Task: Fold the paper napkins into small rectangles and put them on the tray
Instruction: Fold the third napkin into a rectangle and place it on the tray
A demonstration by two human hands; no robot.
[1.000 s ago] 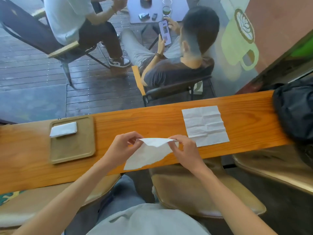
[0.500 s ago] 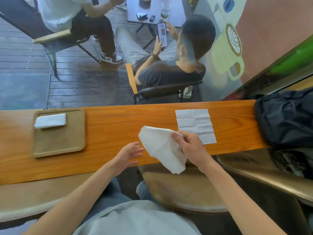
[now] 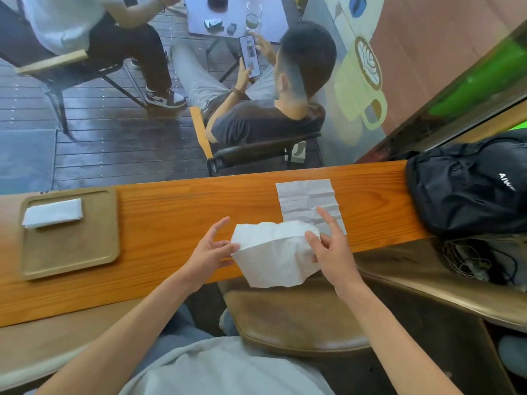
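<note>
Wooden tabletop (image 3: 171,223) running left to right across the view, carrying all the task items. At its right end, a black backpack (image 3: 467,189) lying on the wood. At its left end, a tan rectangular tray (image 3: 68,258) bearing one folded napkin (image 3: 52,212), a small white rectangle, in its far left corner. Right of centre, an unfolded napkin (image 3: 306,201) lying flat and creased on the tabletop, its near corner covered by the right hand. In front of it, a loose napkin (image 3: 273,255), partly doubled over and held up over the near edge of the tabletop, its lower part hanging past the edge. Left hand (image 3: 208,252): fingers spread and relaxed, fingertips touching the napkin's left edge. Right hand (image 3: 330,249): thumb and curled fingers pinching the napkin's right side, index finger extended upward.
</note>
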